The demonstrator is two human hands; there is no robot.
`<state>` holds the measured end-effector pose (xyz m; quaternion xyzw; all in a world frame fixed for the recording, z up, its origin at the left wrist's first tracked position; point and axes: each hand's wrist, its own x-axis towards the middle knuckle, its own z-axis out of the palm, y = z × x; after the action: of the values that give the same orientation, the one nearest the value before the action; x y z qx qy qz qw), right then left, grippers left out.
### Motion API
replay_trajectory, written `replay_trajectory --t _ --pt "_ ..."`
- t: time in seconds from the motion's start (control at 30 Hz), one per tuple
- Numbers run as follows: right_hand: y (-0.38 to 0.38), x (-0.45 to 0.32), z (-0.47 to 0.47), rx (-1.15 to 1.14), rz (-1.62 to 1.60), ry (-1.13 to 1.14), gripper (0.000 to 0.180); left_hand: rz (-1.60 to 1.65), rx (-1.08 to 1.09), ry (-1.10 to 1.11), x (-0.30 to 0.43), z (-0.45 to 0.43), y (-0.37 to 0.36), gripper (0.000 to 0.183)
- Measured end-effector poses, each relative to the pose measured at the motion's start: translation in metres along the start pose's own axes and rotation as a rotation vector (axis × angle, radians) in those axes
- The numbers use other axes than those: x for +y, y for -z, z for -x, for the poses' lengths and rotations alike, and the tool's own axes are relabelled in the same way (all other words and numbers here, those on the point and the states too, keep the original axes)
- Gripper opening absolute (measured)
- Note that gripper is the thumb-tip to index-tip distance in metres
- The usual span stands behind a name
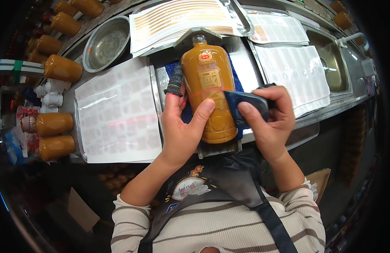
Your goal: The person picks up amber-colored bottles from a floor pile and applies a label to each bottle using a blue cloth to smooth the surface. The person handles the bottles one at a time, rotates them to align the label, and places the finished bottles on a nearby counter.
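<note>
A glossy amber-brown bottle [218,123] lies on a metal rest over a blue cloth [238,79], its glass neck pointing away from me. Raised gold characters and a small red emblem mark its front. My left hand [184,126] grips the bottle, thumb on its front and fingers along its left side; a dark knitted cover sits on one finger. In my right hand [272,120] is a dark blue flat scraper [241,106], pinched between thumb and fingers, its pointed corner at the bottle's right side. A red light line crosses the bottle.
Sheets of pale decals [119,110] lie on a tray at left, with more sheets [293,76] at right. Gold-striped sheets [182,19] and a round metal bowl [106,44] stand behind. Several brown bottles [62,68] line the left side. A metal sink [332,63] is at far right.
</note>
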<state>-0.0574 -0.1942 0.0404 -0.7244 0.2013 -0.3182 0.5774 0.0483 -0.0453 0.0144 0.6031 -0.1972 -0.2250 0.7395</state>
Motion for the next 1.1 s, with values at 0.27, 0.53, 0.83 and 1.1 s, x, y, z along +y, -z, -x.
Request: replay_trajectory --t 0.27,0.53,0.83,1.1 --pt "0.012 0.013 -0.006 0.044 -0.158 -0.175 0.025 -1.025 -0.204 -0.708 0.006 -0.021 0.028 0.035" --pt "0.009 -0.007 0.004 0.014 -0.192 -0.183 0.024 -1.146 -0.344 -0.775 0.012 -0.018 0.04 0.041" --pt "-0.014 -0.003 0.005 -0.083 0.003 -0.115 0.025 -1.018 -0.27 -0.663 0.013 -0.063 0.054 0.047" --pt "-0.014 0.0 0.004 -0.085 0.063 -0.069 0.027 -0.943 -0.245 -0.653 0.011 -0.054 0.064 0.05"
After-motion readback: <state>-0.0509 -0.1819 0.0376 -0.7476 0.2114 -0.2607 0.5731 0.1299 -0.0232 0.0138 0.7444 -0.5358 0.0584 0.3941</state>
